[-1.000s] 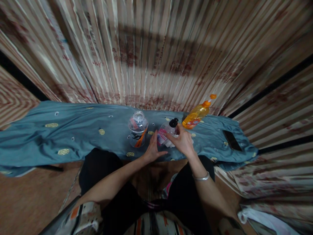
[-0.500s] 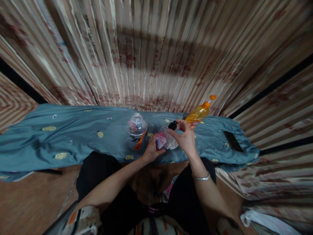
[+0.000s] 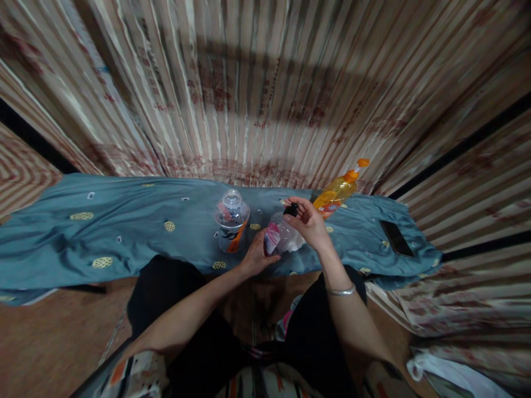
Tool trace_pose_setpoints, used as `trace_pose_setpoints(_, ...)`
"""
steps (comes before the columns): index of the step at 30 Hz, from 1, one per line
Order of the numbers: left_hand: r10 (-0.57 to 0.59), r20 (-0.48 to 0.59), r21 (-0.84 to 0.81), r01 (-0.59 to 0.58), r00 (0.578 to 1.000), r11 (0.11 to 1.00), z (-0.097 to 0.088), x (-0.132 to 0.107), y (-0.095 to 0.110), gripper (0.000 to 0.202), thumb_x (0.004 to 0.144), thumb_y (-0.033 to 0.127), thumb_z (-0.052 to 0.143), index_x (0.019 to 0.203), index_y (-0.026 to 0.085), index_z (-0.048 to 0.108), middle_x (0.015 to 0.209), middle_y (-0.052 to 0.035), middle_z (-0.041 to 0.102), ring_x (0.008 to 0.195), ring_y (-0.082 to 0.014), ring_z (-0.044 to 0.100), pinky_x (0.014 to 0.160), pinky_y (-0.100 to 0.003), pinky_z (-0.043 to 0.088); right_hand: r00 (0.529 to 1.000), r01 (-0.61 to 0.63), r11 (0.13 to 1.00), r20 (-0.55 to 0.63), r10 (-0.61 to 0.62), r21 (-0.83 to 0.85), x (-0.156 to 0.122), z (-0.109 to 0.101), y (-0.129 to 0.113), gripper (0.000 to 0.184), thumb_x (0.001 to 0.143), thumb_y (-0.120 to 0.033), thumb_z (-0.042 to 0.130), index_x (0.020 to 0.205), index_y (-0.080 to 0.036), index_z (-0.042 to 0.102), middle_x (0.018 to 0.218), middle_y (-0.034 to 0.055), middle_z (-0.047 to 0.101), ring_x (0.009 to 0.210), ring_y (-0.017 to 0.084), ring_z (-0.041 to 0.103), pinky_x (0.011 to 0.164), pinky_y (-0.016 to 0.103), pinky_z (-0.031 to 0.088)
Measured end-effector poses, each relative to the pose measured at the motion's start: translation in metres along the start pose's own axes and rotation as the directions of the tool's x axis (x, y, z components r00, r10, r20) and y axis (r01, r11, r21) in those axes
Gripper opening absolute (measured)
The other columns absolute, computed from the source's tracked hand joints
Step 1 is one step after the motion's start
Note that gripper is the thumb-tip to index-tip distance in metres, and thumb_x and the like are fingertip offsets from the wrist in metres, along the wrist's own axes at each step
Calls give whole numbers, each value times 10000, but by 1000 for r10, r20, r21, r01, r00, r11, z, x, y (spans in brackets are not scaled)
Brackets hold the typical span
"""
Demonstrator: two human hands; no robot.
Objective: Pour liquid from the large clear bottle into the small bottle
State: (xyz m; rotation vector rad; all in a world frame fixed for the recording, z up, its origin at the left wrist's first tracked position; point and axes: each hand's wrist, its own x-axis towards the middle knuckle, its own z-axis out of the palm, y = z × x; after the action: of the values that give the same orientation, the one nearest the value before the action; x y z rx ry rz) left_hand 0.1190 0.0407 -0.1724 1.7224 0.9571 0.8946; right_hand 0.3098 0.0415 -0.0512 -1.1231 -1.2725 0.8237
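Two bare hands meet above a wrinkled blue cloth (image 3: 124,243): the left hand (image 3: 257,255) cups a tilted, smooth clear plastic bottle (image 3: 280,235), while the right hand (image 3: 307,224) pinches narrowly around its round black cap (image 3: 291,209).

The clear bottle (image 3: 284,235) has a black cap and pink label; the teal cloth (image 3: 124,249) bears gold ovals.

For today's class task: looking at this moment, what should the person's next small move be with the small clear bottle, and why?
Probably a gentle twist of the black cap with the right hand, whose fingertips rest on it, while the left hand grips the tilted small clear bottle steady above the blue cloth. Both hands are already placed for that.
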Motion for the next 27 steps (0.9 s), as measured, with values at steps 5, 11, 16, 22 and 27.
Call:
trace_pose_setpoints(5,8,-8,11,-8,1000,1000,1,0,-7,987,699,323,1000,1557,209,525,1561,-172,643,1494,-429,605,1330,-683,422,996,-8,1000,-92,6,-13,-2,4,3,618,609,-682,1039,929,-270,708,1202,88,832,1153,281,787,1047,466,662)
trace_pose_setpoints(11,6,-19,-15,-6,1000,1000,1,0,-10,976,703,332,1012,1551,212,543,1554,-168,649,1489,-426,606,1336,-671,421,999,-24,997,37,22,77,-7,2,1,587,750,-664,973,1181,-318,777,1283,62,832,1233,274,787,1146,475,630)
trace_pose_setpoints(16,-7,-26,-9,6,1000,1000,2,-1,-9,983,713,330,997,1562,191,521,1577,-188,630,1519,-441,588,1337,-695,410,997,-15,995,-72,23,101,-4,6,6,635,576,-587,1082,984,-290,697,1315,62,807,1129,245,809,1094,454,668)
trace_pose_setpoints(22,-32,-5,21,32,999,999,2,-1,-5,974,735,333,963,1574,172,495,1619,-210,609,1539,-437,580,1350,-683,398,999,-36,996,43,32,79,-8,2,6,552,789,-660,947,1179,-312,770,1316,68,818,1290,281,774,1206,504,600)
trace_pose_setpoints(27,-26,-10,3,26,1000,1000,2,0,-6,1006,724,341,969,1592,174,489,1634,-212,597,1565,-445,556,1361,-681,379,999,-26,991,-40,31,130,-6,8,8,728,597,-569,1080,1169,-322,702,1395,59,764,1230,277,792,1159,496,637)
